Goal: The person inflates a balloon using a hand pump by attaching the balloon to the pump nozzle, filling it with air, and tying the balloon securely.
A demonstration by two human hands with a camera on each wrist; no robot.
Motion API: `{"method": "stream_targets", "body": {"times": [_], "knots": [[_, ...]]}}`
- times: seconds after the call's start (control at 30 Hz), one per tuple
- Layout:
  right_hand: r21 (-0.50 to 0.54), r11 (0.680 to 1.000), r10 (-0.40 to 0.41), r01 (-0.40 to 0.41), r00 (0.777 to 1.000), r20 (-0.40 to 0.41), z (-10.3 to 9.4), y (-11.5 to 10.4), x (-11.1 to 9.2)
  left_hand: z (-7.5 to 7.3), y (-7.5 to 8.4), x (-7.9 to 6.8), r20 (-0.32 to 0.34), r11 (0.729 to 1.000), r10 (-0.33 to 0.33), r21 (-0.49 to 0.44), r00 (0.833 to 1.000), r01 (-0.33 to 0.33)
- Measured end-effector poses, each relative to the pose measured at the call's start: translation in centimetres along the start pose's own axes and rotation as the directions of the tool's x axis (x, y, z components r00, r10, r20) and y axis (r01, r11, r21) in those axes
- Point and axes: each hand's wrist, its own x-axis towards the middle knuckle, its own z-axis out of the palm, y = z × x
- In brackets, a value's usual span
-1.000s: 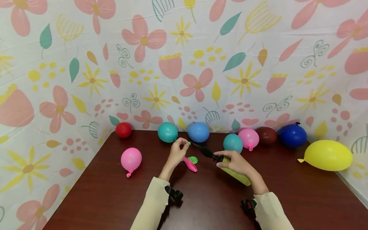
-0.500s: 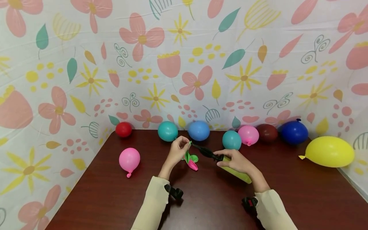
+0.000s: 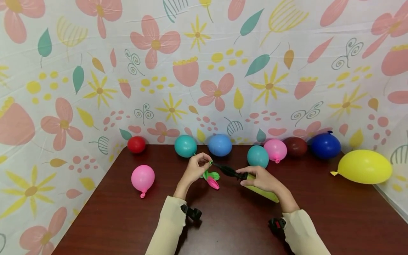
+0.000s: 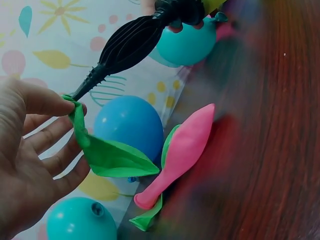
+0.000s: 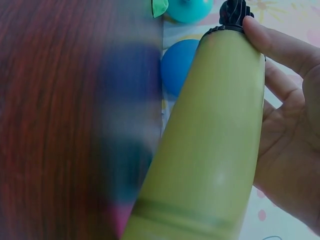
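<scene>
With left hand loosely spread, pinched the green balloon by its mouth at the black nozzle; with right hand half-curled, gripped the yellow pump near its top.

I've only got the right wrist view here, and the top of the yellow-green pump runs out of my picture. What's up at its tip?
Observer: The left hand pinches the neck of a green balloon right at the tip of the black nozzle.
Operator: Got it. Any limp balloon lying near that hand?
Observer: Yes, the left wrist view shows a limp pink balloon on the table.
</scene>
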Motion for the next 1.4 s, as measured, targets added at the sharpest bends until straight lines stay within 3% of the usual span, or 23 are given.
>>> {"method": "stream_targets", "body": {"times": [0.23,0.7,1.0,1.23,1.4], "knots": [[-0.006,1.000,0.017,-0.017,1.000,0.022,0.0,-0.1,0.1,0.0,0.4,-0.2,0.071,0.999,-0.006,0.046,0.997,0.003],[0.011,1.000,0.017,-0.017,1.000,0.025,0.0,0.0,0.0,0.8,0.5,0.0,0.092,0.996,-0.038,0.082,0.995,0.030],[0.025,0.999,0.027,-0.028,0.999,0.035,-0.1,0.2,0.1,0.6,0.6,-0.2,0.129,0.997,-0.056,0.053,0.990,0.049],[0.064,0.998,-0.022,0.020,0.999,0.042,-0.2,0.3,0.1,0.9,1.0,-0.2,0.143,0.995,-0.095,0.037,0.985,0.090],[0.053,0.998,-0.036,0.035,0.999,0.012,-0.3,0.4,0.0,1.1,1.4,-0.2,0.141,0.996,-0.086,0.014,0.986,0.085]]}}
